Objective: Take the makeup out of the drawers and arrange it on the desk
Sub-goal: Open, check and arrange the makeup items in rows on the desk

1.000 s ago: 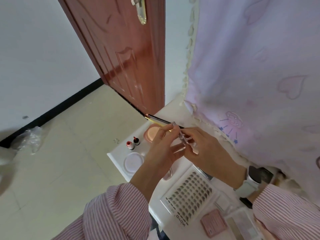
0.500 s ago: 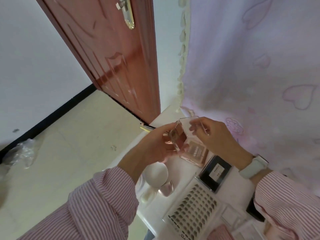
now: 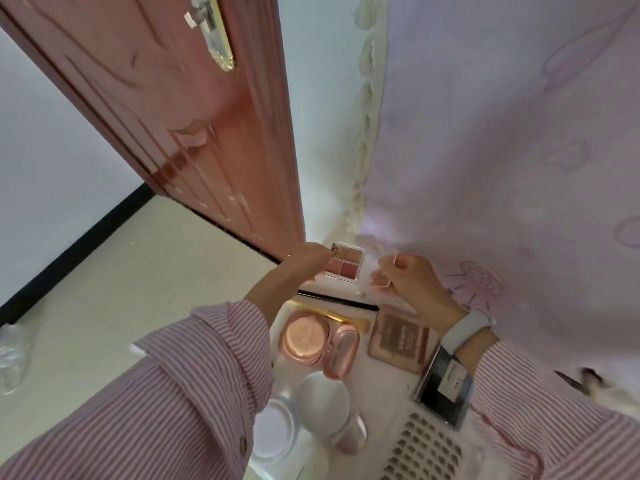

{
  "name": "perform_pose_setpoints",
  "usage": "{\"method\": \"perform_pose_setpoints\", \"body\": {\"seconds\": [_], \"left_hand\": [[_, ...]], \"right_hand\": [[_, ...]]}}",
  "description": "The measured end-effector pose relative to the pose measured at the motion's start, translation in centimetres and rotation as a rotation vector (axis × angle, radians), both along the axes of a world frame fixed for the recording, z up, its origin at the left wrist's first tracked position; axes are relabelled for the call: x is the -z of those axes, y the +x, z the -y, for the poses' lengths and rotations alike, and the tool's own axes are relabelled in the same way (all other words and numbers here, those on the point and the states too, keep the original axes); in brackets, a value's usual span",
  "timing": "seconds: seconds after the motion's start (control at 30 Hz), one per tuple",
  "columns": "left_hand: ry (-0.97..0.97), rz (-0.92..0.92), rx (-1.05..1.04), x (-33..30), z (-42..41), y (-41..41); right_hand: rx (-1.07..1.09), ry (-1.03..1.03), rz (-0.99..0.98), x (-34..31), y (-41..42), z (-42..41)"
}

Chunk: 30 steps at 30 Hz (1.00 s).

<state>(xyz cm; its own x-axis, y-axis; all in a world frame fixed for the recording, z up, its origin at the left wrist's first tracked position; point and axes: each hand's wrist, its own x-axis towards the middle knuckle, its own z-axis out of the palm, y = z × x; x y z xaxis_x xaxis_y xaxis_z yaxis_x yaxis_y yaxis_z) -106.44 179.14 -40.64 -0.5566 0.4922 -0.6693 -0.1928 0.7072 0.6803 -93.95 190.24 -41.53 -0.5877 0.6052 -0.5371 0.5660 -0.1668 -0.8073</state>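
Left hand (image 3: 308, 263) is gripping the near-left edge of a small four-pan blush palette (image 3: 346, 263), fingers curled round it, holding it at the far end of the desk (image 3: 388, 386); can't tell if the palette is resting on the desk or hovering just above. Right hand (image 3: 403, 275) is pinching what looks like the palette's clear lid (image 3: 375, 268), hard to make out against the pale curtain (image 3: 502, 150).

Risks, judging from this:
- Lid is open and held separately, so the palette is hanging on a one-sided grip and could tilt and slip.
- It is sitting close to the desk's far left corner, near the door (image 3: 207, 133); setting it down there could send it off the edge onto the floor.
- Black pencil (image 3: 339, 300) and gold brush (image 3: 341, 318) are lying just beside it; a sleeve or wrist could be rolling them away.
- Pink cushion compact (image 3: 304, 337) is lying open under the forearms, easy to knock.
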Motion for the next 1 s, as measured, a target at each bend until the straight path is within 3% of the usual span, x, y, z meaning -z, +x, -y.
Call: {"method": "perform_pose_setpoints", "body": {"seconds": [0.1, 0.3, 0.47, 0.63, 0.73, 0.8, 0.87, 1.0], "left_hand": [[-0.054, -0.074, 0.161, 0.3, -1.4, -0.2], [-0.09, -0.157, 0.234, 1.5, -2.6, 0.0], [-0.078, -0.216, 0.139, 1.1, -1.8, 0.7], [0.029, -0.327, -0.013, -0.5, -0.1, 3.0], [0.081, -0.413, -0.088, -1.5, 1.2, 5.2], [0.114, -0.467, -0.13, -2.0, 2.2, 7.0], [0.134, -0.514, -0.149, -2.2, 3.0, 8.7], [0.141, -0.565, -0.206, -2.4, 3.7, 11.8]], "right_hand": [[0.039, 0.0, 0.041, 1.0, -0.3, -0.3], [0.036, -0.005, 0.063, 1.8, 0.0, -0.3], [0.05, 0.068, 0.113, 1.8, 2.3, -0.8], [-0.25, 0.475, 0.193, 1.5, 6.7, -0.3], [-0.632, 0.832, 0.222, 2.6, 8.7, 0.7], [-0.823, 0.965, 0.265, 3.5, 9.5, 1.1], [-0.895, 1.022, 0.286, 4.1, 9.9, 1.2], [-0.902, 1.129, 0.139, 4.5, 10.2, 0.9]]}}
